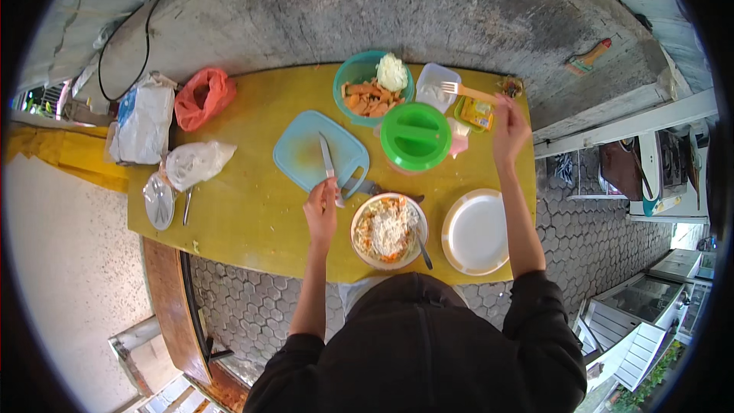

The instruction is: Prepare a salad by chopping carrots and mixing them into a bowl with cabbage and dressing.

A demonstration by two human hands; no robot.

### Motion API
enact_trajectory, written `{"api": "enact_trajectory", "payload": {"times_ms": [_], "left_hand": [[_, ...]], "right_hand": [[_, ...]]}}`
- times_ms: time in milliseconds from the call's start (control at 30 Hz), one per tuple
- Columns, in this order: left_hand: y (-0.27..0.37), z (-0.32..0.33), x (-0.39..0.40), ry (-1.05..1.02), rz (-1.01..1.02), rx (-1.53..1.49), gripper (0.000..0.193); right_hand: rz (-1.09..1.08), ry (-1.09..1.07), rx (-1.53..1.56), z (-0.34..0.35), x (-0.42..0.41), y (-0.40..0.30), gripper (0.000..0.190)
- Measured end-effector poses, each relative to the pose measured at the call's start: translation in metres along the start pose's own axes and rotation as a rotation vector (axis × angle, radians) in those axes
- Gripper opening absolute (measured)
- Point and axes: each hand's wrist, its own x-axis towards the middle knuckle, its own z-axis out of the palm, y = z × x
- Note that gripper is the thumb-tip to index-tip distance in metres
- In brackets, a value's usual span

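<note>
My left hand (321,209) grips the handle of a kitchen knife (325,152), its blade pointing away over a light blue cutting board (292,140). The board has a brownish stain. In my raised right hand (512,132) is a fork-like utensil (473,93) with an orange handle and pale tines, over a clear plastic container (437,77). Close to me stands a bowl (390,232) of shredded vegetables topped with white powder, a spoon (423,249) leaning in it. A stack of white plates (475,232) lies beneath my right forearm.
A teal bowl (339,94) holds orange peeled pieces and a white vegetable chunk. Beside it are a green-lidded container (416,136) and a yellow packet (477,113). A dark-handled blade (370,188) lies by the board. Plastic bags (198,163) and a red bag (205,97) sit left.
</note>
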Motion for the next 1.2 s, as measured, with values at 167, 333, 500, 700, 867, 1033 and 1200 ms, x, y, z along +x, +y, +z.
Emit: {"api": "enact_trajectory", "payload": {"times_ms": [167, 333, 500, 700, 867, 1033, 1200], "left_hand": [[-0.006, 0.011, 0.012, 0.008, 0.011, 0.017, 0.018], [-0.005, 0.01, 0.018, 0.01, -0.054, 0.015, 0.018], [-0.008, 0.016, 0.018, 0.01, -0.065, 0.033, 0.02], [-0.001, 0.022, 0.021, -0.022, -0.064, 0.021, 0.022], [-0.001, 0.02, 0.019, -0.011, -0.047, 0.031, 0.022], [0.002, 0.019, 0.015, 0.002, -0.057, 0.022, 0.021], [0.002, 0.015, 0.011, 0.017, -0.021, -0.002, 0.02]], "right_hand": [[-0.042, -0.224, -0.471, 0.056, 0.02, 0.056, 0.016], [-0.008, -0.405, -0.593, 0.086, 0.017, 0.086, 0.016], [0.104, -0.399, -0.505, 0.087, 0.019, 0.089, 0.015], [0.262, -0.307, -0.29, 0.069, 0.028, 0.098, 0.018], [0.375, -0.253, -0.134, 0.061, 0.031, 0.102, 0.018], [0.474, -0.213, -0.058, 0.056, 0.029, 0.12, 0.02], [0.471, -0.21, -0.088, 0.055, 0.027, 0.129, 0.022]]}}
